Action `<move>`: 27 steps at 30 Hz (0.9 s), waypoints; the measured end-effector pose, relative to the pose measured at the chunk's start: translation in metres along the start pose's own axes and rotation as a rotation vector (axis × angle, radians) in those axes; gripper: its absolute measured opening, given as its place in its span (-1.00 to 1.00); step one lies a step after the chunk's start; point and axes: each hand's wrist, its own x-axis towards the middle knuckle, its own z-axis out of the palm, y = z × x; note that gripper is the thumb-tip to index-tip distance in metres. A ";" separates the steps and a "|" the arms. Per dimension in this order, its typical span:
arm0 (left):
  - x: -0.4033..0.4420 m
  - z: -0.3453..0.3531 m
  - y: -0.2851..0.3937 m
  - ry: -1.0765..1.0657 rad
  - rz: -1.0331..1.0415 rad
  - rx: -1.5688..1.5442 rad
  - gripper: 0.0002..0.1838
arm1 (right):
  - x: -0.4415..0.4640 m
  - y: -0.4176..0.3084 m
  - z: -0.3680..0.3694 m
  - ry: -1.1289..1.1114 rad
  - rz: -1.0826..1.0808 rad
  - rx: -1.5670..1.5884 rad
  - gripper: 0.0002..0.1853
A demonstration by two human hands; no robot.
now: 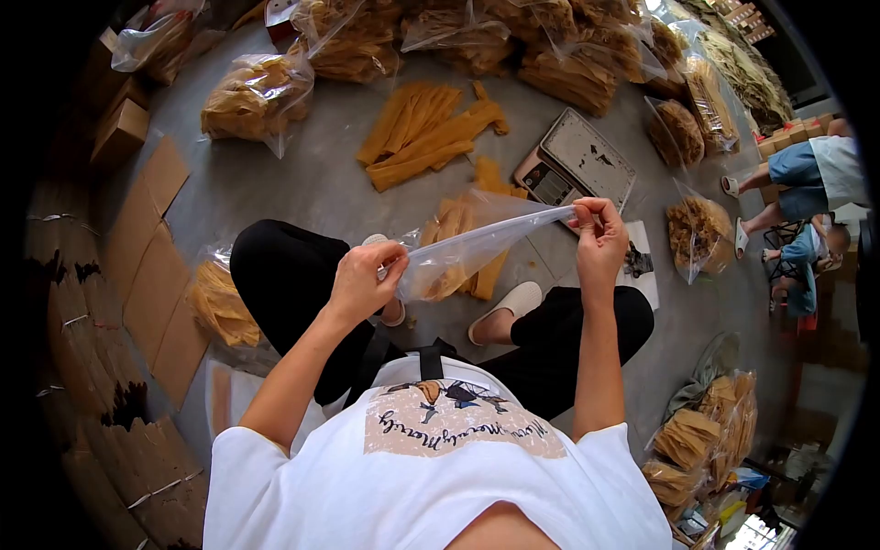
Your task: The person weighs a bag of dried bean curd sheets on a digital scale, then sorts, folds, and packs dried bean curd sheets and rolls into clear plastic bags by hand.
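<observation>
A clear plastic bag [495,240] is stretched taut between my hands, over the floor in front of my feet. My left hand [367,277] pinches one end of its edge, and my right hand [599,236] pinches the other end, higher up. Flat yellow-brown dried strips [489,275] show through and below the bag; whether any lie inside it I cannot tell. Beyond the bag, a pile of similar dried strips [423,137] rests on the grey floor. A digital scale [587,163] stands just past my right hand.
Filled clear bags [257,96] line the far side, with another filled bag [225,298] by my left knee. Flattened cardboard [156,284] lies at left. More bagged strips [687,440] sit at lower right. Two other people [811,174] are at far right.
</observation>
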 end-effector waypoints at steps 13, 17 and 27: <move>0.025 -0.042 0.012 0.343 0.169 0.324 -0.94 | 0.001 -0.011 0.001 0.017 0.008 -0.275 -0.91; 0.037 -0.037 0.023 0.327 0.268 0.352 -0.93 | -0.011 -0.046 0.023 -0.089 -0.419 -0.430 -0.79; 0.037 -0.034 0.037 0.260 0.363 0.378 -0.89 | 0.002 -0.052 0.058 -0.359 -0.658 -0.398 -0.83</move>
